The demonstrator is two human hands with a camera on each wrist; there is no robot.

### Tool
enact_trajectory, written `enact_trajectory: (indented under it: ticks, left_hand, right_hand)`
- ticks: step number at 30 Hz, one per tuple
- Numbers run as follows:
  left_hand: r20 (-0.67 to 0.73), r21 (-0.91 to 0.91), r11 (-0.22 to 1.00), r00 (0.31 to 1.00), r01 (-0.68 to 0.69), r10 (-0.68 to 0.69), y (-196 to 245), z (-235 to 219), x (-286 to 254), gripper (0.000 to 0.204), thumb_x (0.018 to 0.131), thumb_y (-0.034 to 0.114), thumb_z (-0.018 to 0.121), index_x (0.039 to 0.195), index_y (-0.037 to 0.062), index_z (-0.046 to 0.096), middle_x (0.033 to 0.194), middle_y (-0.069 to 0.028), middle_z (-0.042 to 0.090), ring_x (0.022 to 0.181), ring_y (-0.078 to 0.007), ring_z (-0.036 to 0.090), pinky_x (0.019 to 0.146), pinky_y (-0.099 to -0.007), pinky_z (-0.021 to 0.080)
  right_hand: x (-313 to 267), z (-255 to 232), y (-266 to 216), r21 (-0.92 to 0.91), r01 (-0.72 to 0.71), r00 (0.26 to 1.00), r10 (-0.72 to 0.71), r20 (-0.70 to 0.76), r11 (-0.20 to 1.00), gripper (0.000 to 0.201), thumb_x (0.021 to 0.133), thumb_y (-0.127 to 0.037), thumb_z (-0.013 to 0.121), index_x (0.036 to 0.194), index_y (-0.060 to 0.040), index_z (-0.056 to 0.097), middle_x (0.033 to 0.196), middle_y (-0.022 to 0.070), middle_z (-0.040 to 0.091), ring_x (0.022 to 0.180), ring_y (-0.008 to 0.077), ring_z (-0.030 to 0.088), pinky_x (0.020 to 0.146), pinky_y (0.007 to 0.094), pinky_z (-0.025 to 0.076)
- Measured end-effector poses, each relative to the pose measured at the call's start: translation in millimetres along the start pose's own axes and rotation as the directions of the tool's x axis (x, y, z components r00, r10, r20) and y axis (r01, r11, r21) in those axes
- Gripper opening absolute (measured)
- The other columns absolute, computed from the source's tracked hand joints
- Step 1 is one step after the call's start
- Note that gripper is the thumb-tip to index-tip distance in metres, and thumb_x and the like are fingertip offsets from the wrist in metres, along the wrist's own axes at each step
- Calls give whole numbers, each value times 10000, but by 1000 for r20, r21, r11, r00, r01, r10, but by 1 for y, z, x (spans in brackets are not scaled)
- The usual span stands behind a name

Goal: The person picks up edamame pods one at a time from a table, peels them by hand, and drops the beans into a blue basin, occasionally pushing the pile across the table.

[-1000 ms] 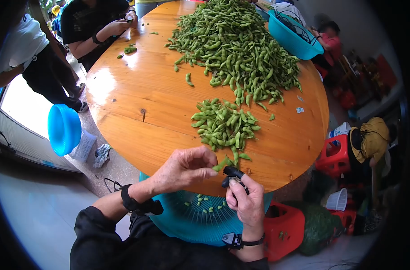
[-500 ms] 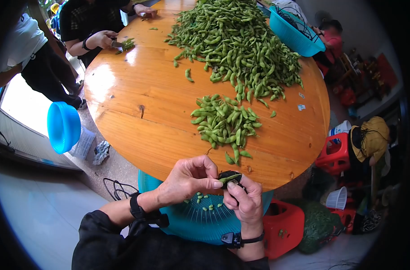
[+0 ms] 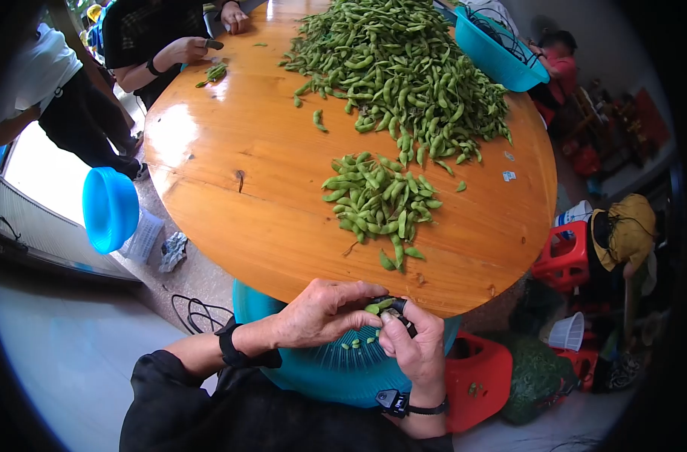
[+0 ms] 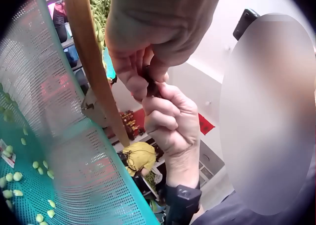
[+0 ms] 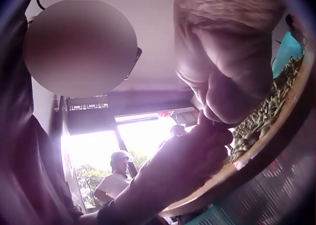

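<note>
Above the near edge of the round wooden table (image 3: 238,226), my left hand (image 3: 317,315) pinches a green soybean pod (image 3: 378,306) between thumb and fingers. Meeting it there, my right hand (image 3: 415,340) grips the pod's other side, thumb on top and a black-covered forefinger behind. Both hands' fingertips come together in the left wrist view, where the pod itself is hidden. Just below hangs a teal mesh basket (image 3: 290,369) with loose shelled soybeans (image 4: 18,176) in its bottom. A small pile of pods (image 3: 381,200) lies on the table beyond my hands.
A large heap of pods (image 3: 396,68) covers the table's far side, beside a turquoise basin (image 3: 498,53). Across at the left, another person's hand (image 3: 189,50) works near a few pods (image 3: 215,73). A red stool (image 3: 475,384) stands at my right.
My hands drew back from the table edge with the pod and came closer together. The right thumb now presses on the pod. The person across lifted a hand from their pods.
</note>
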State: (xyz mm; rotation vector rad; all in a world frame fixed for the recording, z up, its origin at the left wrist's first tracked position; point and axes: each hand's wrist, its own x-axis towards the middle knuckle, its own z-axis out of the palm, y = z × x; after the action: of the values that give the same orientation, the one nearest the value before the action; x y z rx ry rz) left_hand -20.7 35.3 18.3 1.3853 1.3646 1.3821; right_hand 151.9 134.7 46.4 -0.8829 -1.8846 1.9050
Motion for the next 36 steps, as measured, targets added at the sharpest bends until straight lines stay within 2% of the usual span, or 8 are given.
enact_trajectory:
  ticks: [8, 10, 16, 18, 20, 22, 28, 36]
  left_hand:
    - [78, 41, 992, 989, 122, -125, -1, 1, -3, 344, 937, 30, 596, 1266, -51, 534, 827, -198, 658, 757, -335, 684, 678, -402, 547]
    - [-77, 280, 943, 974, -182, 211, -10, 15, -5, 433, 917, -22, 569, 1334, -57, 456, 790, -197, 640, 713, -372, 664, 656, -411, 535]
    - [244, -18, 980, 952, 196, -186, 1, 1, -16, 531, 921, 48, 604, 1409, -3, 401, 990, -197, 680, 951, -355, 662, 790, -430, 552]
    - [314, 143, 938, 913, -316, 259, -3, -4, -13, 594, 920, 133, 652, 1429, 10, 373, 1016, -210, 681, 946, -348, 678, 800, -413, 563]
    - [272, 292, 916, 942, -276, 197, 0, -9, -10, 665, 927, 254, 655, 1451, -2, 335, 1217, -230, 621, 1126, -356, 622, 934, -432, 513]
    - [288, 634, 679, 928, -369, 235, -4, -11, -2, 752, 927, 407, 620, 1481, 5, 310, 1479, -206, 424, 1361, -362, 426, 1091, -476, 380]
    - [212, 891, 409, 977, -198, 12, -15, -33, -6, 940, 893, 679, 418, 1440, -81, 335, 1552, -219, 305, 1452, -348, 277, 1175, -527, 190]
    - [-563, 825, 36, 825, 564, -44, -15, -130, -23, 585, 928, 287, 611, 1366, -60, 436, 1475, -297, 364, 1396, -455, 315, 1156, -546, 242]
  right_hand:
    - [1, 16, 9, -340, 181, 970, -225, -96, 923, 111, 859, -30, 621, 794, 49, 578, 703, 122, 537, 579, 236, 585, 521, 348, 438]
    - [2, 21, 8, -388, 196, 950, -272, -150, 900, 106, 842, -18, 622, 778, 49, 571, 709, 144, 532, 597, 277, 582, 524, 369, 434]
    - [-24, -34, -10, -365, -19, 859, -172, -482, 931, 110, 891, -38, 558, 840, 27, 631, 715, 65, 553, 547, 119, 551, 500, 285, 424]
    - [-38, -84, 6, -607, -114, 774, -313, -551, 787, 108, 900, -22, 541, 854, 67, 581, 735, 131, 545, 577, 221, 570, 503, 356, 402]
    - [-50, -112, 2, -864, -236, 784, -439, -440, 444, 100, 874, -7, 559, 904, 88, 573, 781, 244, 566, 679, 465, 568, 612, 474, 440]
    - [-55, -121, 9, -839, -282, 781, -396, -483, 466, 136, 909, -45, 558, 878, 88, 553, 642, 175, 534, 567, 241, 532, 558, 394, 426]
    - [-53, -109, 5, -624, -368, 761, -163, -628, 689, 248, 914, -24, 543, 1112, 104, 617, 765, 245, 662, 711, 271, 697, 625, 376, 512]
    - [-48, -113, 7, -653, -309, 760, -233, -607, 691, 271, 912, -20, 541, 1142, 94, 626, 779, 220, 685, 716, 253, 695, 643, 371, 523]
